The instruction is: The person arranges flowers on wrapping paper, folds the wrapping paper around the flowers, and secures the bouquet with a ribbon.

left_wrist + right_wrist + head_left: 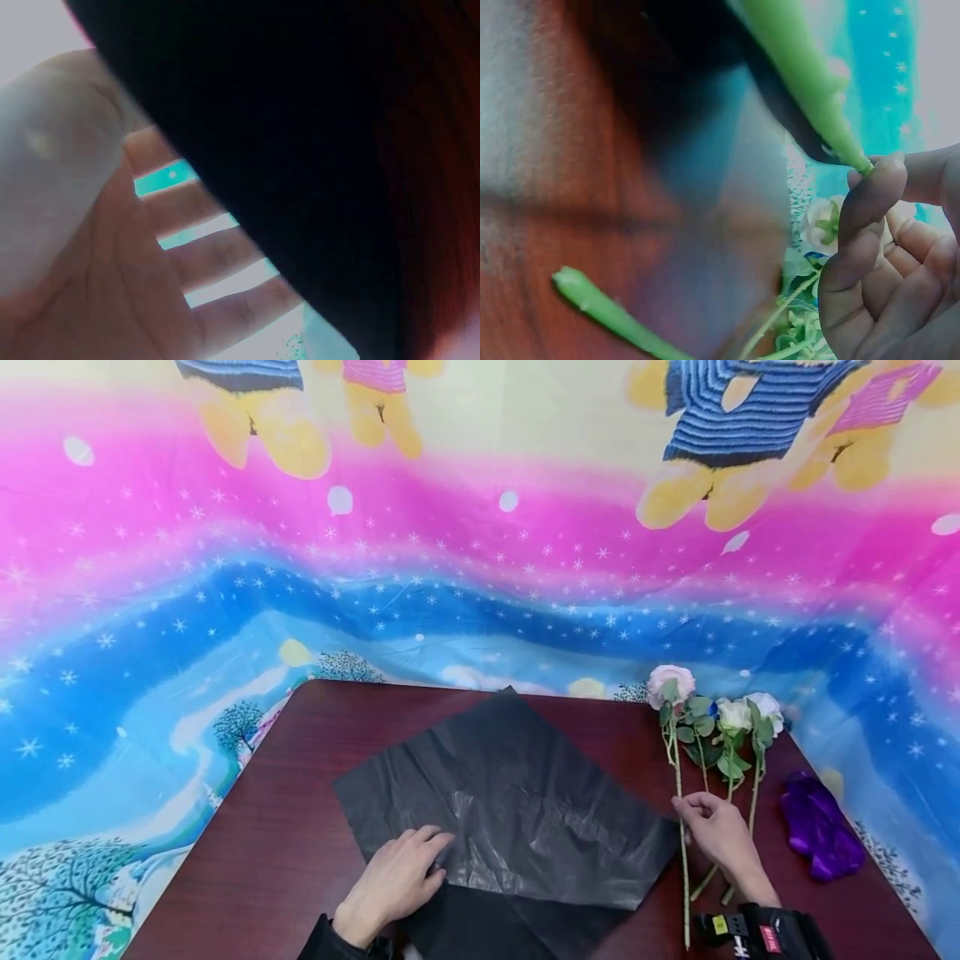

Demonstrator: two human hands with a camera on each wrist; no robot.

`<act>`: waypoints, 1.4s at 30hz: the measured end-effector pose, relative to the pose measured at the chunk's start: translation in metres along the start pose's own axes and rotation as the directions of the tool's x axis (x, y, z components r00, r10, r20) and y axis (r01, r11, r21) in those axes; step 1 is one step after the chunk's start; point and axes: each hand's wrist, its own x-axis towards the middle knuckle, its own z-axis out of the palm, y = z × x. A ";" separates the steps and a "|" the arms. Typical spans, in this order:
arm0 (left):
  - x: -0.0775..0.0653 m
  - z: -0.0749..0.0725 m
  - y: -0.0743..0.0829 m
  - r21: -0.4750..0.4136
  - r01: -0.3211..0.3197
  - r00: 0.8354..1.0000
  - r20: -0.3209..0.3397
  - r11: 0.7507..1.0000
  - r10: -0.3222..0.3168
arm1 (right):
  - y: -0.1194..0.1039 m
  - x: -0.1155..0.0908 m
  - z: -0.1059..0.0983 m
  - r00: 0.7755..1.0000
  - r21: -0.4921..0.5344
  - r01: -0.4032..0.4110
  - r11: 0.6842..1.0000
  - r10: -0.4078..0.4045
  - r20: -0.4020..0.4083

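Probably light, the pink flower (670,687) suits mid-stem pinching, as the right hand (717,833) does (left hand (396,878), fingers relaxed, on black paper (517,777)).

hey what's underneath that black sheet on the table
The dark red tabletop extends around the black sheet; more black material shows along its near edge. Whatever the sheet covers cannot be seen.

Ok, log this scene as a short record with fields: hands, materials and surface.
Left hand: touching the creased, thin black sheet
Right hand: pinching the long green stem of a round pale pink flower
Sheet: spread across the dark reddish-brown table, one corner reaching its far edge
Other flowers: white blooms with green leaves, right of the pink one
Far right: crumpled shiny purple material
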 end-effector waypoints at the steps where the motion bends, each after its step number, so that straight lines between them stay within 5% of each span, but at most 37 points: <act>1: 0.000 0.001 -0.001 0.000 0.000 1.000 0.002 1.000 0.000 | -0.002 -0.001 -0.001 1.000 0.001 0.005 1.000 -0.005 -0.008; 16: 0.000 -0.002 -0.003 0.034 -0.006 0.999 -0.044 0.999 0.007 | -0.054 -0.008 -0.002 0.994 0.036 0.107 0.994 -0.106 -0.039; 20: -0.001 -0.004 -0.004 0.033 -0.007 0.999 -0.051 0.999 0.009 | -0.068 -0.005 0.008 0.993 0.094 0.112 0.989 -0.108 -0.041; 42: -0.006 -0.009 -0.013 0.057 0.057 0.990 -0.135 0.997 -0.049 | -0.117 0.013 0.068 0.963 0.076 0.267 0.961 -0.269 0.013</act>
